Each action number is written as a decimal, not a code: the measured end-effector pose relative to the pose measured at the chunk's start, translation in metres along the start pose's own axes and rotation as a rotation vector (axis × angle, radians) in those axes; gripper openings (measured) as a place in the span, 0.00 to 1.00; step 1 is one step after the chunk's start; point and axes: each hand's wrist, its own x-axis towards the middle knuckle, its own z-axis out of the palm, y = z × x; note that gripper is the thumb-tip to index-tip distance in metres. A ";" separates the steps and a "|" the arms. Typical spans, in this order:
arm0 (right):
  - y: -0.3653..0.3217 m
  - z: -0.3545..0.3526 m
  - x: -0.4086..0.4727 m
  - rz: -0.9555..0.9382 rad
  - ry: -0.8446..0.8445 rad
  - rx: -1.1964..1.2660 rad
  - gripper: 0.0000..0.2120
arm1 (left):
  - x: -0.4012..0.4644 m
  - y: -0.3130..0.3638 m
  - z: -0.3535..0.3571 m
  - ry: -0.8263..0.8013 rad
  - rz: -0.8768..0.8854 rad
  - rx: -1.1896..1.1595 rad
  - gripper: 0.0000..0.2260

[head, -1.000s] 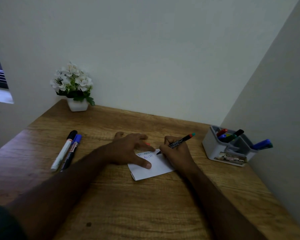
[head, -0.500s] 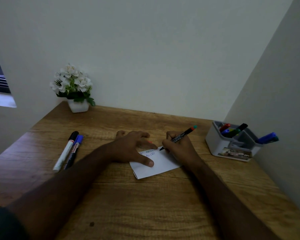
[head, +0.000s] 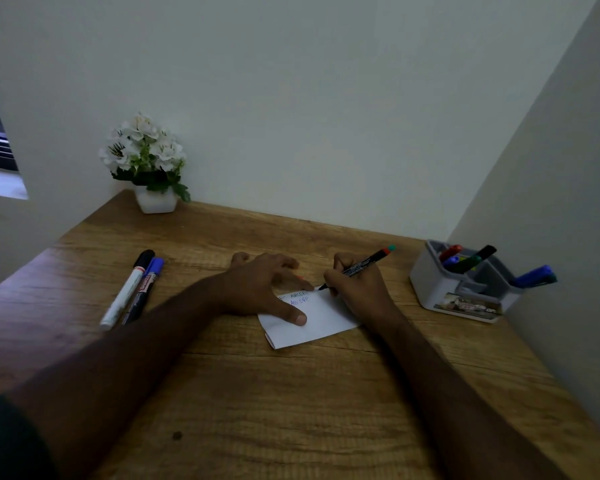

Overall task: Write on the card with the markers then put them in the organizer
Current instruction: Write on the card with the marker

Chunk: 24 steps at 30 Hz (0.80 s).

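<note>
A small white card [head: 321,320] lies on the wooden desk [head: 291,393], with two short lines of writing near its top. My left hand [head: 264,285] presses flat on the card's left part, thumb on the paper. My right hand [head: 359,284] grips a thin black marker [head: 362,266] with a red and green end, its tip touching the card's top right corner. At the left lie a white marker with a black cap [head: 127,289] and a dark marker with a blue cap [head: 144,289], side by side. The grey organizer [head: 437,289] at the right holds several markers.
A white pot of white flowers [head: 146,164] stands at the back left against the wall. A side wall runs close along the desk's right edge, just behind the organizer. A window opening is at the far left.
The marker tip has travelled up and to the right, from the card's written lines to its top right corner. My left hand stays pressed on the card. The view has shifted slightly.
</note>
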 end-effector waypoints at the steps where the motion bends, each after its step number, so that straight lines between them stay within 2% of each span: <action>1: 0.000 0.000 0.000 -0.004 0.010 0.004 0.11 | 0.000 0.000 0.000 0.002 0.000 -0.004 0.32; 6: -0.001 0.004 -0.003 -0.029 0.003 -0.004 0.11 | -0.002 0.003 -0.002 0.008 -0.006 0.001 0.30; 15: 0.003 0.003 -0.004 -0.011 0.022 0.012 0.11 | -0.004 -0.001 0.000 -0.004 -0.018 0.013 0.31; 24: -0.004 0.001 -0.011 -0.012 -0.036 0.028 0.12 | -0.001 -0.002 0.003 -0.007 -0.015 0.030 0.34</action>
